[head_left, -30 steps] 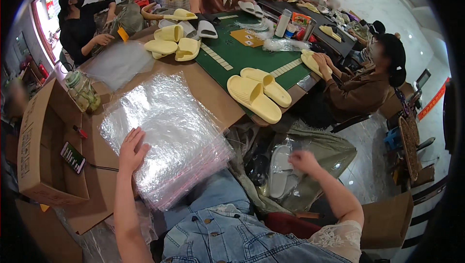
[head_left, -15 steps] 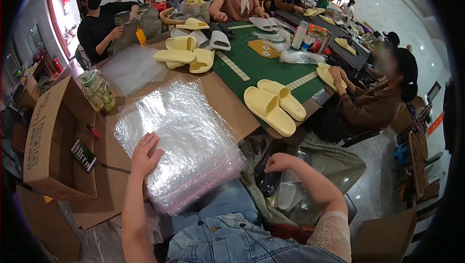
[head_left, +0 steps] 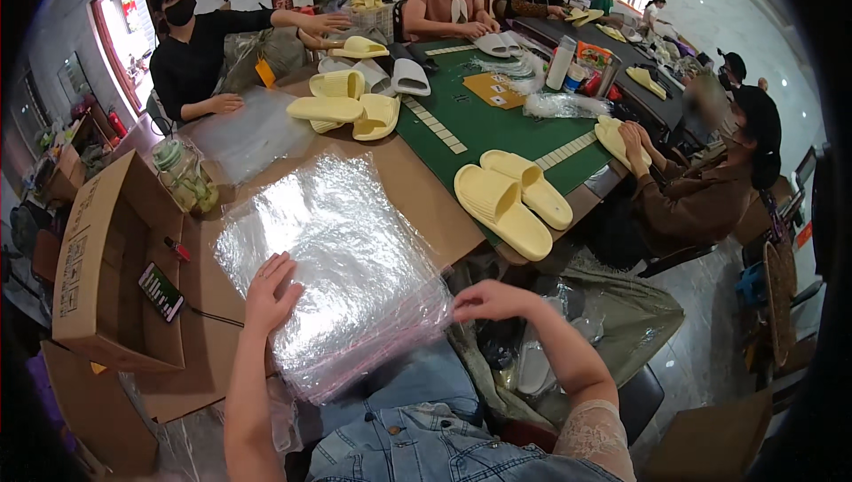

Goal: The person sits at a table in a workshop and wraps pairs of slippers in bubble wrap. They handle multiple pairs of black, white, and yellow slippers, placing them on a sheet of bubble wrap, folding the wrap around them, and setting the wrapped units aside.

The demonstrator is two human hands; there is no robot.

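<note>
A thick stack of clear plastic bags (head_left: 333,251) with pinkish edges lies in front of me, its near edge over my lap. My left hand (head_left: 272,296) rests flat on the left part of the stack, fingers stretched out. At the stack's right corner, my right hand (head_left: 490,301) pinches the edge of a plastic bag between thumb and fingers. How many layers it grips cannot be made out. Past the stack, to the right, a pair of yellow slide slippers (head_left: 502,207) sits on the table's edge.
An open cardboard box (head_left: 84,260) holding a phone (head_left: 161,292) stands left, beside a glass jar (head_left: 184,176). More yellow slippers (head_left: 333,109) lie farther back. An open green sack (head_left: 612,304) with bagged slippers is at my right. Several people sit around the green table mat (head_left: 444,100).
My right hand has moved left, from above the sack to the corner of the bag stack. My left hand stays on the stack. The person at far left has stretched an arm over the table.
</note>
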